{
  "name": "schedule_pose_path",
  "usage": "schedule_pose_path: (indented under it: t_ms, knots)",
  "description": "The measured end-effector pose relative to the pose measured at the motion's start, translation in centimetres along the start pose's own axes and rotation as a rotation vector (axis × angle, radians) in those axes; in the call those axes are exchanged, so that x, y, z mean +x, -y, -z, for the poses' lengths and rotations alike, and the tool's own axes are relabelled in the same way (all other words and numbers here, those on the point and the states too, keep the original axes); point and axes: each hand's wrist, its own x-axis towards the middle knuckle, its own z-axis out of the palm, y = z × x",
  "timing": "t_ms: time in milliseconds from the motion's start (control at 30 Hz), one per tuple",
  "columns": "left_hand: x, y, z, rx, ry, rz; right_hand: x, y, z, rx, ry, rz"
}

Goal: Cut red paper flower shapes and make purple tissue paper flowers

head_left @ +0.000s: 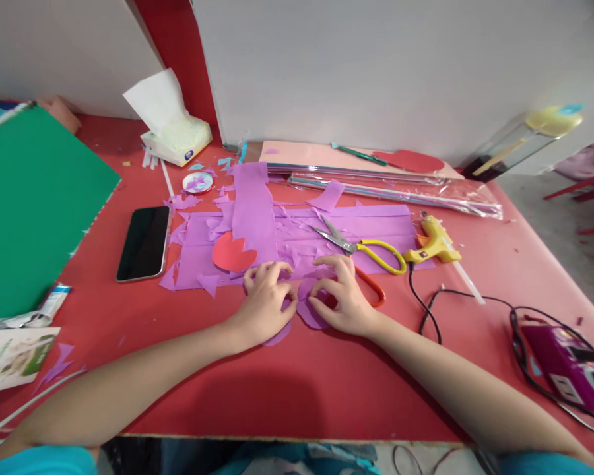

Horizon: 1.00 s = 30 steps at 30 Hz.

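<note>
On the red table in front of me, my left hand (264, 303) has its thumb and index finger pinched together at a rounded purple paper cutout (278, 335), which is mostly hidden under the hand. Close beside it, my right hand (344, 300) pinches the edge of another rounded purple paper cutout (311, 316); its other fingers are curled and raised. Just beyond the hands lie open scissors (349, 245) with one yellow and one orange handle. A red paper shape (231, 253) with a zigzag edge rests on purple paper strips (254, 211).
To the left are a phone (144, 243), a green board (34, 211) and a tissue box (178, 140). A yellow glue gun (433, 243) lies right, its black cord running towards a purple box (567, 366). Wrapped sheets (400, 192) line the back, and paper scraps are scattered about.
</note>
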Motion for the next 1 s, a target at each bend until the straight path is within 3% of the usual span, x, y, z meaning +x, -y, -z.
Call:
schedule_pose_path:
  t_ms: [200,1000]
  knots:
    - [-0.05,0.06,-0.11,0.024,0.002,-0.015,-0.12,0.07,-0.3,-0.084,0.119,0.055]
    - [0.25,0.26,-0.04,0.077,0.018,-0.13,-0.33,-0.14,-0.77,-0.187,0.132,0.004]
